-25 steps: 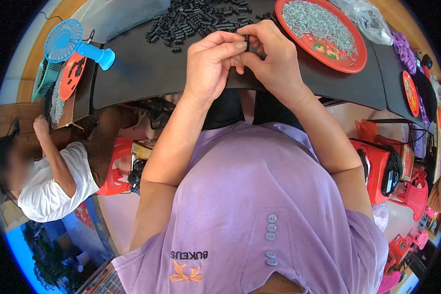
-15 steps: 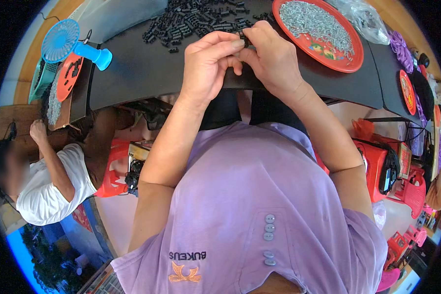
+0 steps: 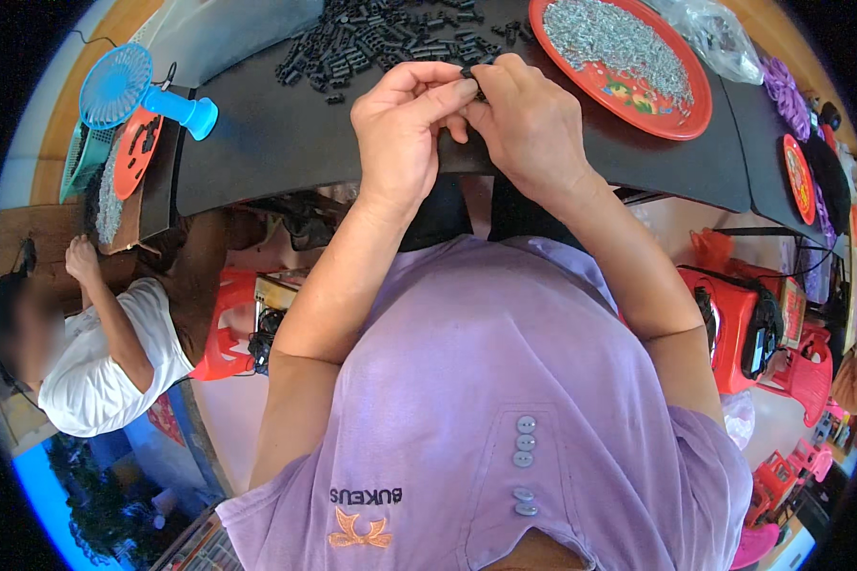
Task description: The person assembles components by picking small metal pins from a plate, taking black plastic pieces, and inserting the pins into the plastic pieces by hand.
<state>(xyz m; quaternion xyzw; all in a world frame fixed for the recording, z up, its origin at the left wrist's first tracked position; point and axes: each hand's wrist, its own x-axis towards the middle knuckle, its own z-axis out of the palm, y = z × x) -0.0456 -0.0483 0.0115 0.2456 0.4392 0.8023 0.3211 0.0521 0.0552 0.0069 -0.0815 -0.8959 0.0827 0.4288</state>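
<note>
My left hand (image 3: 400, 128) and my right hand (image 3: 535, 124) meet above the near part of the black table (image 3: 257, 157). Between their pinched fingertips is a small black plastic piece (image 3: 467, 72), mostly covered by the fingers. Both hands are closed on it. Just beyond them lies a spread heap of small black plastic pieces (image 3: 362, 43). To the right of my right hand, a red plate (image 3: 671, 122) with a printed pattern holds many small silvery metal parts (image 3: 614, 48).
A blue fan (image 3: 190, 116) stands at the left, near another red plate (image 3: 124, 176) with black pieces. A person in a white shirt (image 3: 114, 362) sits there. Clear plastic bags (image 3: 709, 38) lie at the far right. A smaller red plate (image 3: 798, 181) is at the right edge.
My right hand's fingers have curled in closer, and my left hand has turned slightly. The fingertips stay together at the same spot on the black piece.
</note>
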